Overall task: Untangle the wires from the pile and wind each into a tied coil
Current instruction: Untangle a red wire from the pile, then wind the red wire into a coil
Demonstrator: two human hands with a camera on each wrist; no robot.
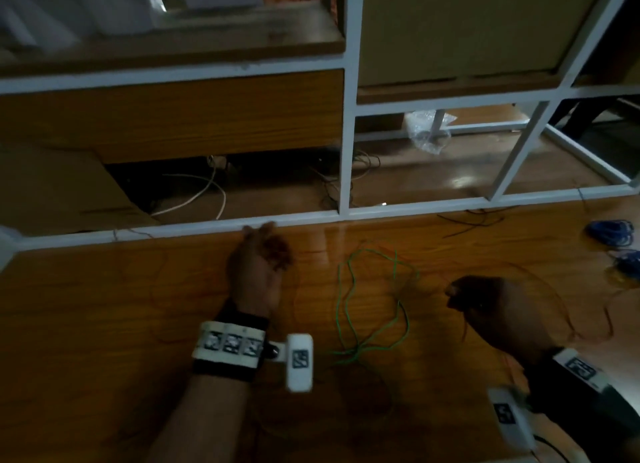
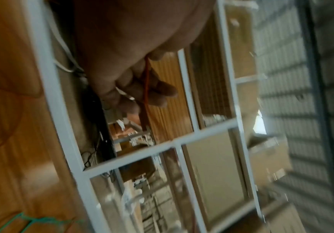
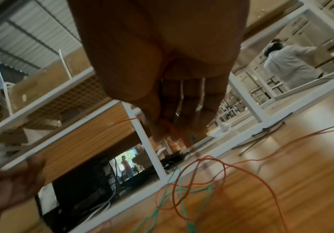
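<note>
Two loose wires are recorded on the wooden table (image 1: 104, 307): an orange wire (image 3: 248, 170), thin and looping, and a green wire (image 1: 349, 300), which it crosses. Landmark: the green wire, lying slack at mid-table between the hands. Left of it, the left hand (image 1: 258, 272) is held palm-up, fingers curled round a small bundle of orange wire, apparently so the wound turns are kept from springing loose. Right of it, the right hand (image 1: 485, 303) is raised, fingertips pinched on an orange strand, judged to be feeding slack toward the bundle. Well right of the green wire, blue coils (image 1: 611, 232) are set aside near the table edge, seemingly finished. Beyond it, a white frame (image 1: 346, 151) borders the table; past that, a crumpled plastic bag (image 1: 429, 130) is noted.
</note>
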